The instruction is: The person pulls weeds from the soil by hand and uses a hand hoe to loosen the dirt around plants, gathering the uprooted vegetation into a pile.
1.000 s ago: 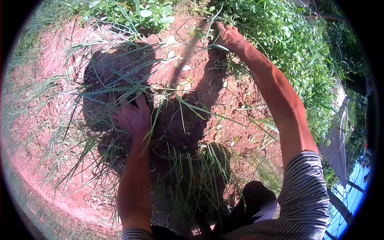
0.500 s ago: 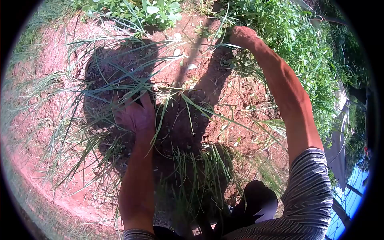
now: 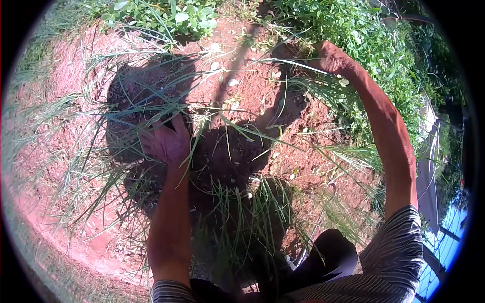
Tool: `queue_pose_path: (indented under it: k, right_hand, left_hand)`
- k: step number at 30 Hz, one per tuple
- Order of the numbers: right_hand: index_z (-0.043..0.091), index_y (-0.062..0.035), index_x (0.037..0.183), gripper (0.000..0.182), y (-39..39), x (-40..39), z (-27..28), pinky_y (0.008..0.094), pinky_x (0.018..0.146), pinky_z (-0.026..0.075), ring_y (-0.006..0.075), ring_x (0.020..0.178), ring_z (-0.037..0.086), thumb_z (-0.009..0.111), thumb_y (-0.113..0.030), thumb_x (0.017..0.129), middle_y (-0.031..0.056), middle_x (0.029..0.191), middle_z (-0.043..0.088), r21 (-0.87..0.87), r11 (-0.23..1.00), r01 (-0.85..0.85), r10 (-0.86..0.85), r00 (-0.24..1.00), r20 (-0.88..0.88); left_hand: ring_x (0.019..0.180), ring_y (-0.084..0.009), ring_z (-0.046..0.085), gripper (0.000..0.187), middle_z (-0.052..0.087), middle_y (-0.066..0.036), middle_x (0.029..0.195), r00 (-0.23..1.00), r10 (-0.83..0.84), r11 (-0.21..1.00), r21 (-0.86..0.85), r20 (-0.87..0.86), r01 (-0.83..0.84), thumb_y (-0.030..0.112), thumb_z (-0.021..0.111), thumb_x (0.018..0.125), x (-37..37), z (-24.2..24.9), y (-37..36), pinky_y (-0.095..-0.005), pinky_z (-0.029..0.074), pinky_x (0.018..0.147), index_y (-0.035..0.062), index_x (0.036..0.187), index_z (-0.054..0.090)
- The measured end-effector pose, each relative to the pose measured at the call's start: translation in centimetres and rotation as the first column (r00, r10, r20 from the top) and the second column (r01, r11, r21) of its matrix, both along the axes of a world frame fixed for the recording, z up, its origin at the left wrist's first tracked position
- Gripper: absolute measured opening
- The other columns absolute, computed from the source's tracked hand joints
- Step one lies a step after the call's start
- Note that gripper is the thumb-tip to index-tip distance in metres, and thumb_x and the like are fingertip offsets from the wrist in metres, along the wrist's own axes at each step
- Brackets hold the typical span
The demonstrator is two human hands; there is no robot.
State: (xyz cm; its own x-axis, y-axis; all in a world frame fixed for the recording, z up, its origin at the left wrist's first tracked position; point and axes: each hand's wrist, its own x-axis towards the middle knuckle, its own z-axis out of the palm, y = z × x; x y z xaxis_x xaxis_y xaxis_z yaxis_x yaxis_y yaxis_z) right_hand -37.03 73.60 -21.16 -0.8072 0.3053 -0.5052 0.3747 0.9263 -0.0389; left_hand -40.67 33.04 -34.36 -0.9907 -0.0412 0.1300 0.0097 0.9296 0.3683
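My left hand (image 3: 165, 143) rests low at the shaded soil with its thumb and fingers spread, and long thin green onion-like leaves (image 3: 146, 108) cross over its fingertips. Beside the leafy weeds at the upper right, my right hand (image 3: 334, 59) is closed in a fist. A small straw-coloured and green tuft (image 3: 305, 48) shows by its fingertips, but whether the fist grips that tuft cannot be made out. Several long blades (image 3: 323, 91) lie just below this hand. Between both hands is reddish soil (image 3: 252, 86) with scattered pale leaves.
Dense green weeds (image 3: 374, 60) line the right side, and a broad-leaved clump (image 3: 189, 17) grows at the top. More thin-leaved plants (image 3: 247, 207) stand close to my dark-clothed knee (image 3: 331, 252). A grey sheet (image 3: 427, 187) lies beyond the weeds at right.
My right hand has moved right and slightly down, back toward me, still closed. The left hand stays in nearly the same place, with its fingers spread.
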Motion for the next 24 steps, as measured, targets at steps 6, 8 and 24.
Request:
queue_pose_path:
  k: [6, 8, 24]
  right_hand:
    - [0.055, -0.0032, 0.121, 0.043, -1.1, -4.4, -3.8, 0.0368, 0.089, 0.049, 0.0311, 0.102, 0.059, 0.054, -0.007, 0.077, 0.0175, 0.116, 0.058, 0.147, 0.955, -0.258, 0.290, 0.915, -0.280]
    - [0.051, -0.0097, 0.128, 0.046, -4.6, -5.4, -5.1, 0.0372, 0.090, 0.049, 0.0335, 0.105, 0.058, 0.056, -0.009, 0.082, 0.0160, 0.124, 0.053, 0.071, 0.958, -0.279, 0.286, 0.890, -0.354]
    - [0.055, -0.0069, 0.119, 0.032, -6.6, -5.6, 5.1, 0.0400, 0.079, 0.051, 0.0292, 0.095, 0.061, 0.051, -0.016, 0.089, 0.0187, 0.103, 0.062, 0.078, 0.947, -0.312, 0.321, 0.937, -0.139]
  left_hand:
    - [0.117, -0.0415, 0.039, 0.063, 0.045, -0.024, 0.125, 1.000, -0.016, 1.000, 0.017, -0.018, 0.016, 0.057, 0.054, 0.079, -0.1, -1.6, -0.5, -0.0545, 0.025, 0.099, 0.0052, 0.116, 0.056]
    - [0.118, -0.0422, 0.038, 0.062, 0.044, -0.024, 0.127, 1.000, -0.003, 0.999, 0.032, 0.005, 0.003, 0.056, 0.055, 0.078, -0.1, -1.0, -0.3, -0.0549, 0.025, 0.099, 0.0053, 0.114, 0.057]
    - [0.118, -0.0387, 0.039, 0.060, 0.046, -0.020, 0.126, 0.996, 0.023, 0.998, 0.052, -0.088, -0.019, 0.059, 0.058, 0.077, -0.3, -0.1, -0.2, -0.0527, 0.027, 0.098, 0.0079, 0.108, 0.062]
